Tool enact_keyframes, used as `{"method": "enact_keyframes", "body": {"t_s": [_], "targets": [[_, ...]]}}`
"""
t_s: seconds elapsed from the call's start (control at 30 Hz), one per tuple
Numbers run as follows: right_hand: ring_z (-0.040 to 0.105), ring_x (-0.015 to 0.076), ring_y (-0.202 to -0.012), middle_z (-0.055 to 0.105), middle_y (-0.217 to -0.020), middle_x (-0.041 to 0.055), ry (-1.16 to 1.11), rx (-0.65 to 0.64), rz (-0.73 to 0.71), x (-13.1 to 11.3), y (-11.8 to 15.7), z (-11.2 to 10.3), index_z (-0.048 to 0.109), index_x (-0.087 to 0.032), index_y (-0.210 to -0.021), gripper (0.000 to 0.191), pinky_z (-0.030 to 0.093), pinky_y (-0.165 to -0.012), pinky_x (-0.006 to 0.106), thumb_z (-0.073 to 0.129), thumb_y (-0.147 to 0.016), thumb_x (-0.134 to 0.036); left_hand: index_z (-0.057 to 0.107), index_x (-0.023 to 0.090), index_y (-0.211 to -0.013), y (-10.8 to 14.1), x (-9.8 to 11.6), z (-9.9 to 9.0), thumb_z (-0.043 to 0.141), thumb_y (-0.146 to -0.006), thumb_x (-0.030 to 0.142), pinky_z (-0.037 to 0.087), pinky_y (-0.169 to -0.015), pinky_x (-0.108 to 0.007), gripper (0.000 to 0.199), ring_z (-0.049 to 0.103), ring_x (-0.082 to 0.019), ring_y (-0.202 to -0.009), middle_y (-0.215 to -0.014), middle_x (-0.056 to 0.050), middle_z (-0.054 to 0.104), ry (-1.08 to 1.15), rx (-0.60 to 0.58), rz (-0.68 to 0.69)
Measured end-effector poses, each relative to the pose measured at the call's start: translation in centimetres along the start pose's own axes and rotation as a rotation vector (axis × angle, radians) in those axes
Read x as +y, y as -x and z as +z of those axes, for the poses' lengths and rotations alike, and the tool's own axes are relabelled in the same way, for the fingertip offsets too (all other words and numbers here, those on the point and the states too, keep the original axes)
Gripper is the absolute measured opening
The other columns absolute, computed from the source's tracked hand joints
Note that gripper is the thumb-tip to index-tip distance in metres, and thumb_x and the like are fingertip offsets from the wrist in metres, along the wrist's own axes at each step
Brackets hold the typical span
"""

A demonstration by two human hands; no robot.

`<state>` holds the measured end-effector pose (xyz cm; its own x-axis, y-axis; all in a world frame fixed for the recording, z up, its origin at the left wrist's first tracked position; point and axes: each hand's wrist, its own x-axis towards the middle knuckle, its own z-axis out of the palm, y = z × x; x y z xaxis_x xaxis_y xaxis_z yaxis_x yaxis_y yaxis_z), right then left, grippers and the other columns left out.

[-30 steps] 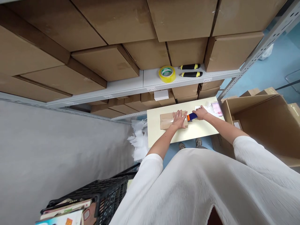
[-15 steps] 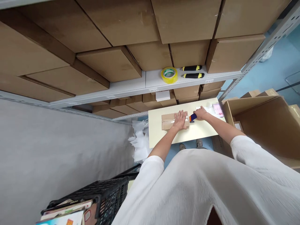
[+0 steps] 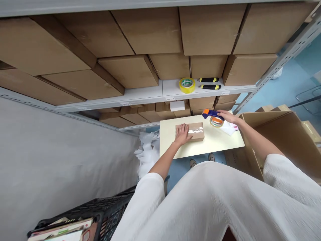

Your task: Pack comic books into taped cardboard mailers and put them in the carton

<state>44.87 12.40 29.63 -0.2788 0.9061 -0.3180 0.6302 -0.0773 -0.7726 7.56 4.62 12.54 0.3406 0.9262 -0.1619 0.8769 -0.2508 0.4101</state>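
A small cardboard box (image 3: 197,130) lies on the pale yellow table (image 3: 188,151), with a shiny strip of clear tape along its top. My left hand (image 3: 182,134) rests with spread fingers on the box's left end. To the right, my right hand (image 3: 227,116) is closed around the handle of a blue and orange tape dispenser (image 3: 212,115). Its tape roll (image 3: 216,122) hangs on the near side, and the dispenser is apart from the box. White paper (image 3: 228,129) lies on the table below my right hand.
Cardboard boxes fill the grey shelf (image 3: 150,92). A yellow tape roll (image 3: 187,85) and two utility knives (image 3: 210,87) sit at its edge. A large open carton (image 3: 283,137) stands right of the table; a black crate (image 3: 100,217) with books stands lower left.
My right hand has lifted the tape dispenser off the box's right end, up and to the right. My left hand has shifted from the box's right part to its left end.
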Motion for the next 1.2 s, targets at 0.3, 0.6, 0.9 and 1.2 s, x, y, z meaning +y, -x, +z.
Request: {"method": "enact_keyframes", "body": {"t_s": [0.3, 0.6, 0.9, 1.2], "targets": [[0.055, 0.0382, -0.141, 0.058, -0.162, 0.0141, 0.33, 0.099, -0.68, -12.2, -6.9, 5.6, 0.045, -0.023, -0.168, 0.064, 0.041, -0.119, 0.062, 0.043, -0.108, -0.045, 0.039, 0.018, -0.169, 2.8, -1.5, -0.1, 0.054, -0.105, 0.048, 0.01, -0.135, -0.069, 0.073, 0.018, -0.041, -0.171, -0.182, -0.022, 0.027, 0.0, 0.002, -0.022], [0.047, 0.0449, -0.133, 0.061, -0.153, 0.0248, 0.853, 0.172, -0.754, -21.0, -16.7, 10.7, 0.041, -0.014, -0.168, 0.064, 0.028, -0.11, 0.063, 0.041, -0.107, -0.032, 0.044, 0.022, -0.167, 4.4, -1.8, -0.9, 0.059, -0.101, 0.036, 0.014, -0.137, -0.065, 0.069, 0.02, -0.036, -0.17, -0.182, -0.018, 0.028, 0.036, -0.042, -0.028], [0.047, 0.0442, -0.132, 0.062, -0.151, 0.024, 0.797, 0.251, -0.665, -20.6, -21.3, 12.1, 0.047, -0.013, -0.162, 0.058, 0.031, -0.11, 0.065, 0.041, -0.108, -0.034, 0.044, 0.024, -0.166, 4.6, -2.0, -0.9, 0.059, -0.101, 0.031, 0.017, -0.137, -0.065, 0.067, 0.02, -0.035, -0.17, -0.182, -0.017, 0.028, 0.062, -0.029, -0.008], [0.034, 0.0462, -0.146, 0.042, -0.167, 0.021, 0.723, 0.334, -0.685, -16.7, -16.1, 13.6, 0.033, -0.018, -0.173, 0.073, 0.029, -0.118, 0.068, 0.047, -0.103, -0.036, 0.046, 0.026, -0.165, 4.1, -2.8, -1.5, 0.067, -0.096, 0.036, 0.024, -0.133, -0.064, 0.073, 0.027, -0.038, -0.166, -0.178, -0.017, 0.035, 0.101, -0.015, 0.015]]}}
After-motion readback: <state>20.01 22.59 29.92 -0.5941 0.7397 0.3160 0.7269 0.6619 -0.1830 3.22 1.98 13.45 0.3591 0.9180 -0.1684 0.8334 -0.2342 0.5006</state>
